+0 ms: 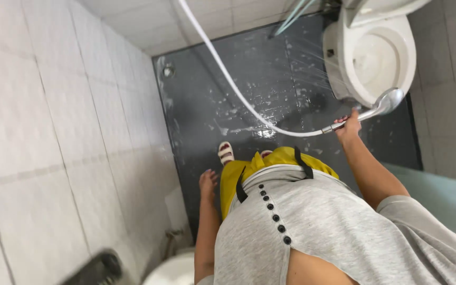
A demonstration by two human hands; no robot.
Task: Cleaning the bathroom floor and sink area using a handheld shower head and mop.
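The right hand (348, 126) grips the handle of a chrome shower head (388, 101), its long axis pointing up-right toward the white toilet (339, 63) just beyond, spraying over the dark wet floor (249, 79), while the left hand (207, 182) hangs open and empty, well apart.

A wet, dark grey floor (222, 95) stretches below me, shining with splashes. A white toilet bowl (376, 58) with its seat raised stands at the far right corner. Pale tiled walls (54, 132) rise on my left. My striped sandal (226, 153) shows beneath yellow trousers (233, 177) and my grey buttoned top (333, 221). A round floor drain (168, 70) sits near the far left corner.
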